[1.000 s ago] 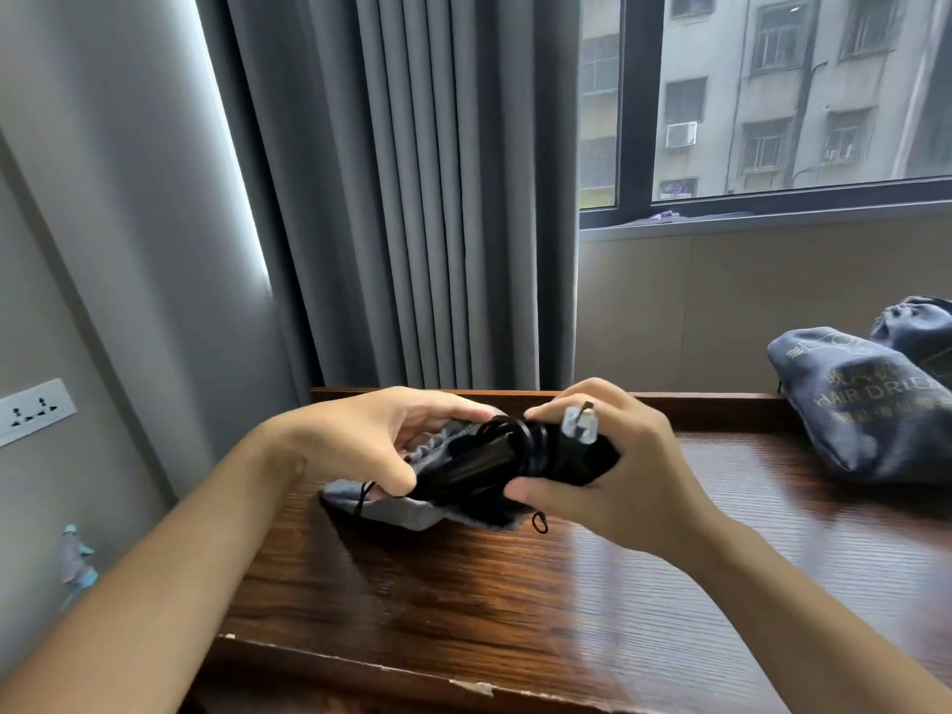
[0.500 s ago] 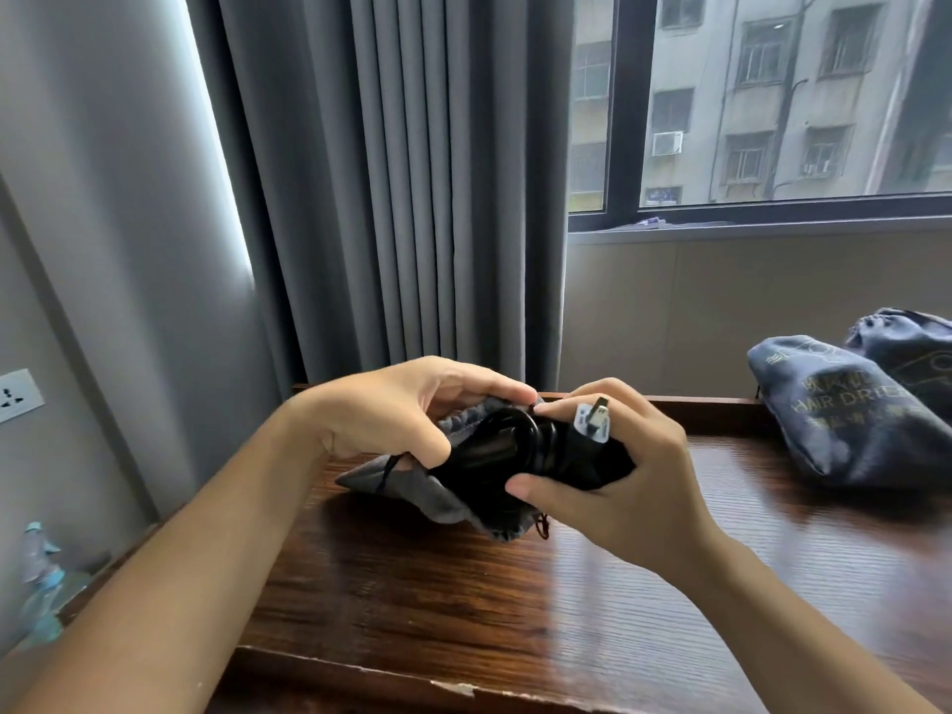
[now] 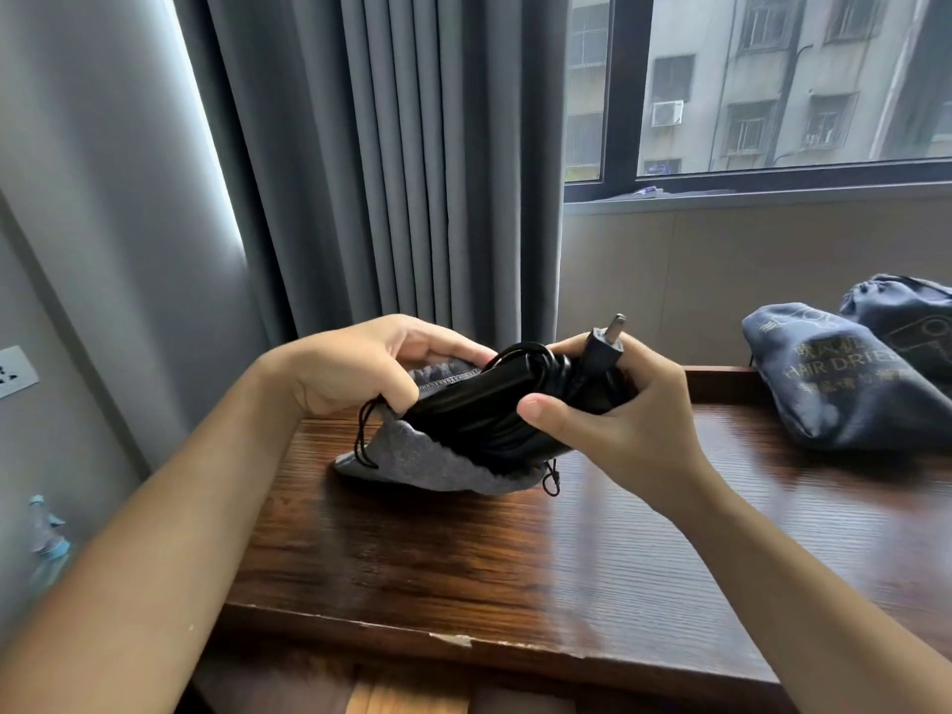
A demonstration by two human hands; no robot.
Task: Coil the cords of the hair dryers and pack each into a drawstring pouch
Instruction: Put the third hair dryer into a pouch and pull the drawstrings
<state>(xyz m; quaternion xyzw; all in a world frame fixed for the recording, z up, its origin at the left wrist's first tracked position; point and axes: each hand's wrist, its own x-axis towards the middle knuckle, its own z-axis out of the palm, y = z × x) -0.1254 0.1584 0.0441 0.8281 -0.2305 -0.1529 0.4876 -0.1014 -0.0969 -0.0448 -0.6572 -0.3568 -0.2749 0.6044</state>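
Note:
A black hair dryer (image 3: 484, 409) with its cord coiled round it lies partly inside the mouth of a grey drawstring pouch (image 3: 432, 463) on the wooden table (image 3: 515, 559). My right hand (image 3: 613, 420) grips the dryer's outer end and the coiled cord; the plug (image 3: 607, 342) sticks up above its fingers. My left hand (image 3: 371, 365) pinches the pouch's upper rim and holds the mouth open. Black drawstrings (image 3: 363, 435) dangle from the pouch on both sides.
Two filled blue-grey pouches (image 3: 834, 383) printed "HAIR DRIER" lie at the table's right, below the window. Grey curtains (image 3: 391, 162) hang behind. A wall socket (image 3: 15, 371) is at the left, and a spray bottle (image 3: 49, 538) stands low at the left. The table's front edge is chipped.
The dryer has slid further into the pouch. Its plug has tilted up and to the right above my right hand. My left hand has kept its hold on the rim.

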